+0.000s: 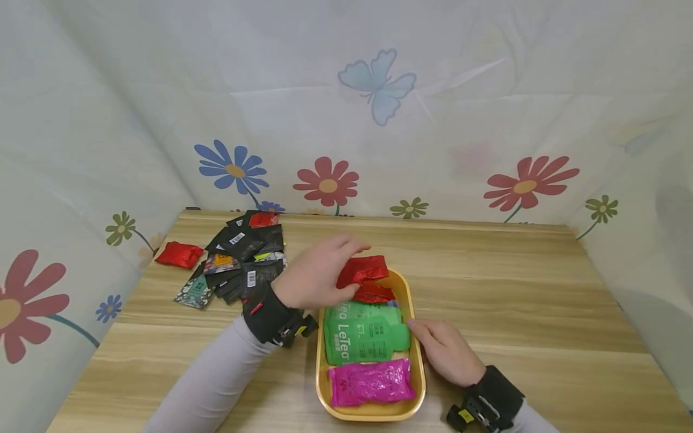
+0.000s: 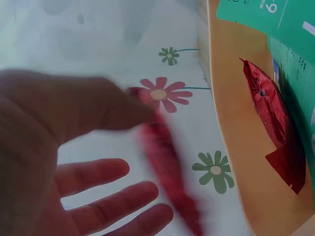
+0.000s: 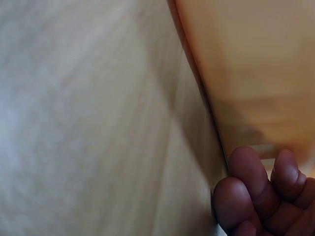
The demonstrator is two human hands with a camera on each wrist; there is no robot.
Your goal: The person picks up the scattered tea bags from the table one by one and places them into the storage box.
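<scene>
1. Packet (image 1: 370,266), red and shiny, is up in the left hand (image 1: 316,273), at the far end of the yellow tray (image 1: 373,415) in the head view!
2. And it's a narrow pinch: thumb against the foil, three fingers reaching out below in the left wrist view, where the packet blurs.
3. Over to the right hand (image 1: 449,353): it grips the tray at its right rim, fingertips curled up against the side; how firmly, I can't tell.
4. Inside the tray, a second red packet (image 1: 375,293) lies toward the far end, green packaging (image 1: 368,343) lettered "LeTea" fills the middle, and a magenta packet (image 1: 372,383) takes the near end.
5. Out left, a heap of mostly black sachets (image 1: 246,243) covers part of the wooden tabletop (image 1: 520,288), with another red packet (image 1: 180,255) just beside it.
6. Behind it all, a pale backdrop (image 1: 433,144) with printed flowers and a butterfly.
</scene>
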